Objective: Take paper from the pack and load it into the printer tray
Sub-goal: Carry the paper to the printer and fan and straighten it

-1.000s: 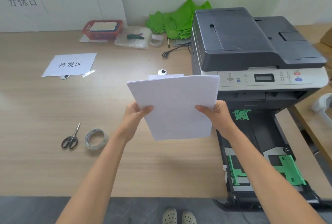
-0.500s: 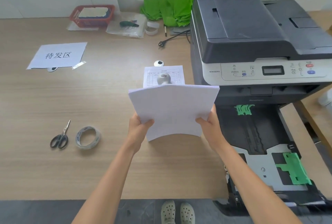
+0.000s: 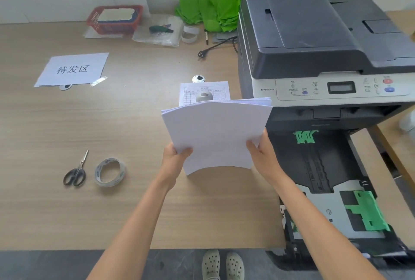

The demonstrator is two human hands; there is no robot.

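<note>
white stack: we see the paper (image 3: 215, 132) clamped by its side edges, left hand (image 3: 176, 156) and right hand (image 3: 262, 156) each closed on it, above the table (image 3: 134, 212).
tray: the printer tray (image 3: 325, 203) stands pulled out and bare; loading is left, we judge.
printer: the printer (image 3: 314, 55) sits just right.
change: the stack now bows upward.

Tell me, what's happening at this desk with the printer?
A person is holding a stack of blank paper above the desk, left hand on one side edge and right hand on the other. Just to the right, the printer has its paper tray pulled out, with no paper in it, its green guides showing. The stack has not gone into the tray yet.
</note>
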